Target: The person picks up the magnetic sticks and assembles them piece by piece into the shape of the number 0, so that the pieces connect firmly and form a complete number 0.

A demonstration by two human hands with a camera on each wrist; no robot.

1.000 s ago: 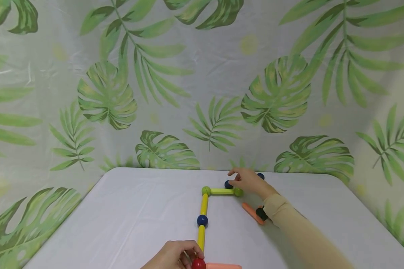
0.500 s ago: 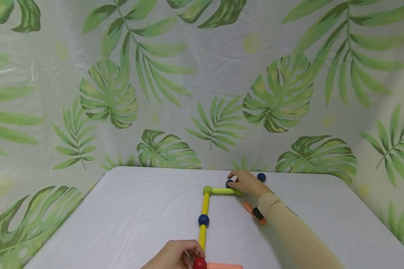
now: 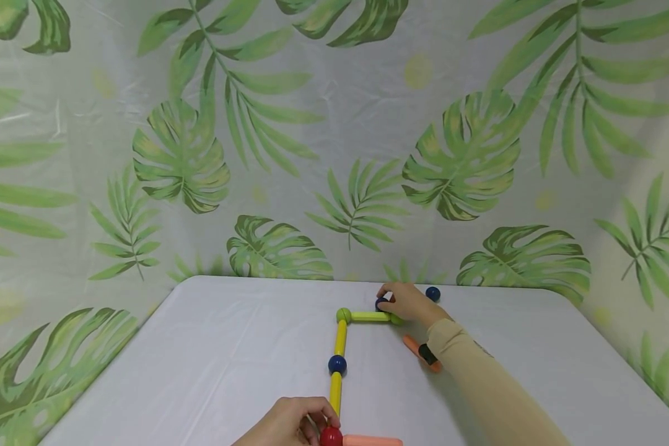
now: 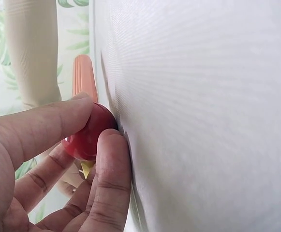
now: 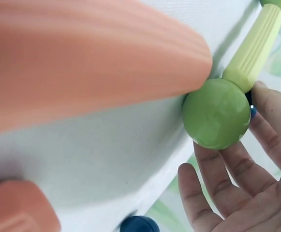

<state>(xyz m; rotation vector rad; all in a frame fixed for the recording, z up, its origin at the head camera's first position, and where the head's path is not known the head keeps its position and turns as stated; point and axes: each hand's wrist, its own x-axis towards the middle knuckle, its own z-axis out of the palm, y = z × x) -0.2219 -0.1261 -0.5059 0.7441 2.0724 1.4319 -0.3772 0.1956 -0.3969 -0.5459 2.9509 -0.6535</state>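
Note:
My left hand (image 3: 298, 421) pinches a red ball (image 3: 331, 436) between thumb and fingers, down at the tabletop; the left wrist view shows the grip closely. An orange stick (image 4: 83, 77) meets the red ball, and a yellow stick (image 3: 336, 393) runs from it to a blue ball (image 3: 337, 364). Another yellow stick (image 3: 341, 337) leads to a green ball (image 3: 343, 316), then a lime stick (image 3: 370, 316) to a second green ball (image 5: 216, 113). Beside that ball, my right hand (image 3: 409, 303) holds another blue ball (image 3: 381, 303), mostly hidden by its fingers.
A loose blue ball (image 3: 433, 293) lies near the table's back edge, beyond the right hand. Under the right wrist are orange sticks, one stick (image 5: 92, 63) large in the right wrist view, another stick (image 5: 19, 208) at its lower left. A leaf-patterned sheet (image 3: 334, 155) hangs behind the white table (image 3: 245, 347).
The right hand has shifted slightly, and the blue ball in its fingers has moved a little to the right. The left hand stays on the red ball.

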